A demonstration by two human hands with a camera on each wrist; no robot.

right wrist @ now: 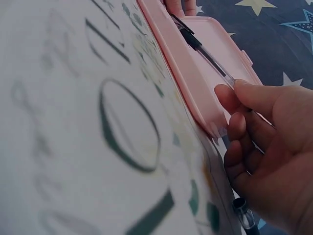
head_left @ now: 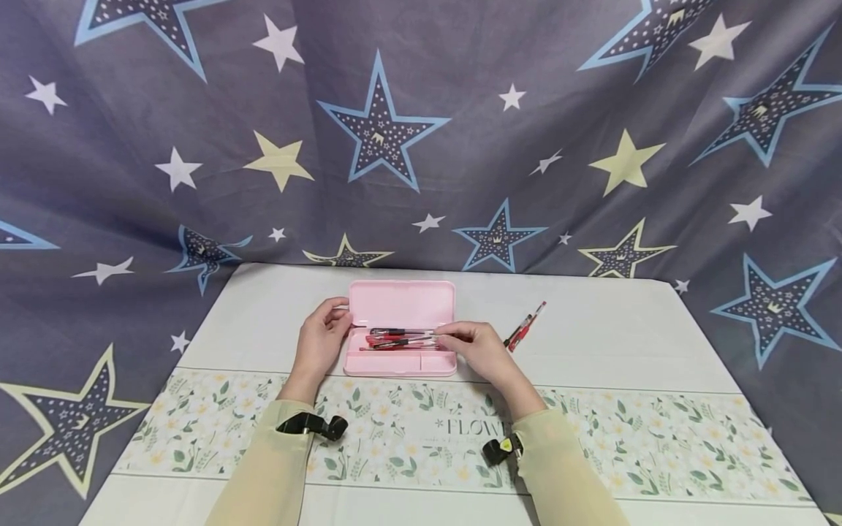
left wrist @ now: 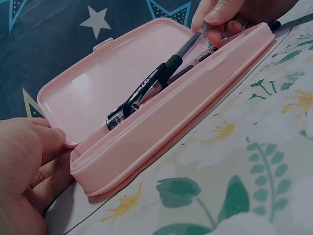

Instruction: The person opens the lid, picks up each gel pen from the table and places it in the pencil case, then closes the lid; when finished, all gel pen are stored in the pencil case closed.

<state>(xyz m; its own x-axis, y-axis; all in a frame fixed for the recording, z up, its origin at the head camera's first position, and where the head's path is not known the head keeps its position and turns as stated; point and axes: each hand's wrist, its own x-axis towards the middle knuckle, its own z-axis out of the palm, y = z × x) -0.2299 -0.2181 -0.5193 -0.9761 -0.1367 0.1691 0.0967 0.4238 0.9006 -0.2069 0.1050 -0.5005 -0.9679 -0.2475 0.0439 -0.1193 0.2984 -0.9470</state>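
Note:
A pink pencil case (head_left: 403, 304) lies with its lid raised on the table. Inside are several pens (head_left: 395, 340) with black and red parts. At the case's left end, my left hand (head_left: 320, 340) holds it; the thumb lies against the lid's lower corner in the left wrist view, with fingers curled by the end wall. Over the right end, my right hand (head_left: 483, 351) pinches the clear barrel of a black gel pen (right wrist: 210, 58) between thumb and forefinger. That pen slants down into the case. The right fingers partly hide the case's right end.
A red pen (head_left: 524, 332) and a black one (head_left: 516, 332) lie on the table, right of my right hand. A floral band (head_left: 388, 431) crosses the white table cover (head_left: 605, 336). A grey star-patterned curtain (head_left: 447, 88) hangs behind the table.

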